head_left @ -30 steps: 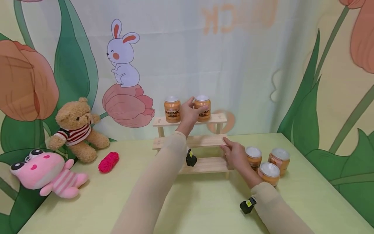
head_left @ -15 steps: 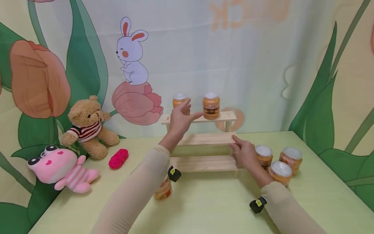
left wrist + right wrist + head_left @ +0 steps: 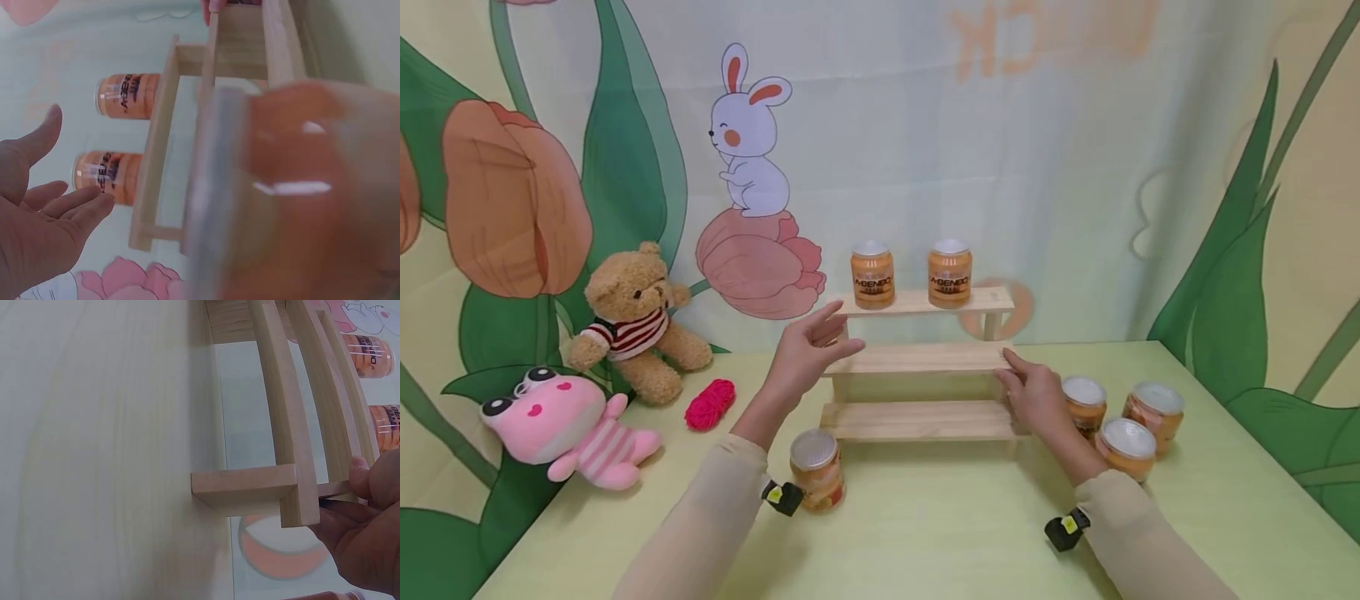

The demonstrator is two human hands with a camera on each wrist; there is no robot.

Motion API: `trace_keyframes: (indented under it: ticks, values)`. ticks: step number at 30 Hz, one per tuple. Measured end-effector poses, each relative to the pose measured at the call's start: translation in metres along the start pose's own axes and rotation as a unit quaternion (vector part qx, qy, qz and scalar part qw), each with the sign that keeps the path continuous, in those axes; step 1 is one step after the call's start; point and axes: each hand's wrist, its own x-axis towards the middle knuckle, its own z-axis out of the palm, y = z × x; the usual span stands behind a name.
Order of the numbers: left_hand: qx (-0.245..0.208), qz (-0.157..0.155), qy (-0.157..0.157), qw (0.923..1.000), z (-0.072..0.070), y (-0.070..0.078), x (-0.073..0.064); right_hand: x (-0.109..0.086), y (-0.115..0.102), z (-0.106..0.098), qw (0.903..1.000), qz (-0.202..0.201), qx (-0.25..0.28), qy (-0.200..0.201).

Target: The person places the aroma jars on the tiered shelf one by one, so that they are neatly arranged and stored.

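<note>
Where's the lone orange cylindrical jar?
In the head view, left of centre, the jar stands by the left end of the wooden three-tier shelf.

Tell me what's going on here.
A person's right hand grips the right end of the middle shelf of a wooden stand. The left hand holds nothing, near the stand's left side. Two orange jars stand on the top shelf; a single jar stands on the table at left, three others at right.

Soft, even light fills the head view, casting faint shadows on the counter (image 3: 940, 533). The wrist views are dimmer; in the left, the near jar (image 3: 294, 212) is blurred, with white glare.
</note>
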Motion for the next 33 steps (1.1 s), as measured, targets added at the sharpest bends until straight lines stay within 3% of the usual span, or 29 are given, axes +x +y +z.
trace_keyframes:
  ticks: [5,8,10,13,18,24,27,33]
  values:
    - [0.021,-0.015,-0.026,0.9993,-0.02,-0.014,-0.02,0.002,0.001,0.001,0.9999,-0.004,-0.006,0.007]
    - [0.021,-0.013,-0.089,0.9957,-0.034,-0.022,-0.03,0.002,0.002,0.002,0.9999,-0.006,-0.005,0.008]
    - [0.014,-0.008,-0.145,0.9893,-0.044,-0.027,-0.035,0.002,0.002,0.002,0.9999,-0.007,-0.005,0.008]
    - [-0.007,0.002,-0.225,0.9742,-0.056,-0.037,-0.039,0.002,0.003,0.002,0.9999,-0.007,-0.004,0.009]
    - [-0.041,0.025,-0.315,0.9478,-0.071,-0.058,-0.038,0.002,0.003,0.002,0.9999,-0.009,-0.005,0.011]
    - [-0.053,0.027,-0.432,0.9,-0.079,-0.077,-0.039,0.001,0.004,0.002,1.0,-0.003,-0.006,0.005]
    - [-0.064,0.018,-0.452,0.8894,-0.079,-0.083,-0.04,0.001,0.004,0.001,0.9999,-0.004,-0.009,0.008]
    - [-0.06,-0.005,-0.446,0.8929,-0.075,-0.093,-0.039,0.002,0.003,0.0,1.0,0.0,-0.007,0.005]
